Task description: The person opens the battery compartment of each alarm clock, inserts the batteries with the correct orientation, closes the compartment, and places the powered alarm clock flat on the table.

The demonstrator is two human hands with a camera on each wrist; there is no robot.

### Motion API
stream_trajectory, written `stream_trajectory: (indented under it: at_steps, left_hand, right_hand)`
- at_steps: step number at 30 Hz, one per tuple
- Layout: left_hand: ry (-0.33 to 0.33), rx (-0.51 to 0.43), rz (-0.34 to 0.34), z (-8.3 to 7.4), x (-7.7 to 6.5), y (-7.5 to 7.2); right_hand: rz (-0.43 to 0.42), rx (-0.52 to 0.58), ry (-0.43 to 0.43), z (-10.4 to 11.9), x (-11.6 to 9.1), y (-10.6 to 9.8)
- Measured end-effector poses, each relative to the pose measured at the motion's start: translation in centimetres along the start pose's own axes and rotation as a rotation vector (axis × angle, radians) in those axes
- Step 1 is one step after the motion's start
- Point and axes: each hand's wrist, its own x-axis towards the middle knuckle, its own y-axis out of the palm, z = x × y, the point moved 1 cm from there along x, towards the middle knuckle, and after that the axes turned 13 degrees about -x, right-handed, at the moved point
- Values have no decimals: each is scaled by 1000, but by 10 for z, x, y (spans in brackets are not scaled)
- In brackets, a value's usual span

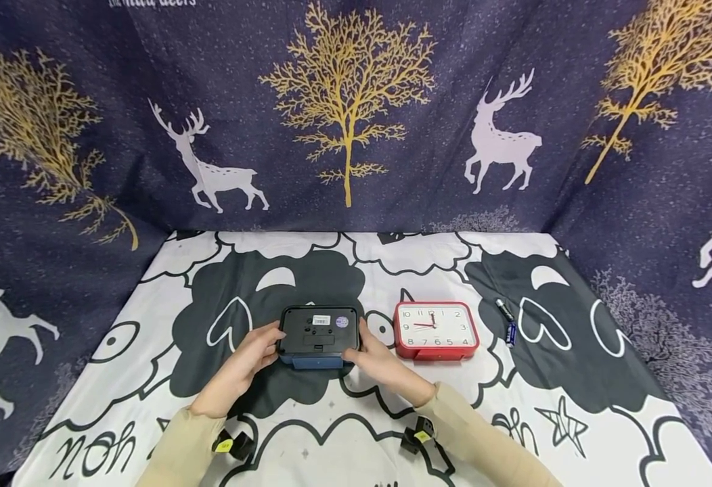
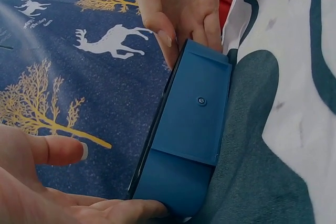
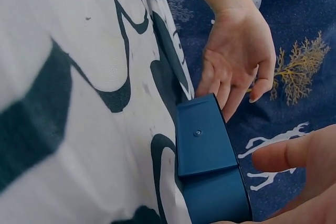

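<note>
A blue alarm clock (image 1: 317,362) lies face down on the cloth, its black back (image 1: 298,325) upward. That back carries small knobs, two stickers and a battery cover (image 1: 318,341), which is in place. My left hand (image 1: 257,348) touches the clock's left end with extended fingers; its thumb stands off the clock in the left wrist view. At the opposite end is my right hand (image 1: 380,358), fingers along the side. Its thumb (image 3: 278,155) is held out above the back, apart from it. The clock's face is hidden underneath.
A red alarm clock (image 1: 436,329) lies face up to the right, its white dial showing. Farther right are two batteries, a dark one (image 1: 505,310) and a blue one (image 1: 511,334), end to end. A patterned cloth (image 1: 307,439) covers the table; dark drapes (image 1: 392,203) enclose its back and sides.
</note>
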Motion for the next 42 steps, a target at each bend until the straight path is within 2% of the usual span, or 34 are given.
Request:
stream_trajectory:
  at_steps: [3,7,11,17,21,27,31,36,40,42]
  left_hand:
    - [-1,10,22,-2,1,-1]
    - [1,40,63,-4,1,-4]
    - [37,108,76,-7,2,-6]
    - [93,213,112,-11,2,-4]
    - [130,344,112,-12,1,-3]
    - [253,619,50,-10,2,-4]
    - [331,735,36,-11,3,-5]
    - [376,772,33,-13,1,-2]
    - [352,824,3,-15,0,3]
    - [363,879,-21,-14,0,5]
  right_hand:
    - [-6,-48,11,-1,0,0]
    - [-19,-164,-2,0,-2,0]
    - [-47,-289,-36,4,-5,1]
    - [-98,-391,-115,10,-8,4]
    - [-171,-487,-183,11,-9,7]
    - [-353,-532,-317,14,-8,8]
    - [-430,-590,-375,17,-7,9]
    - [-392,-609,-404,17,-6,13]
    - [-370,-619,-415,17,-4,15]
    - [-364,-636,-418,17,-2,16]
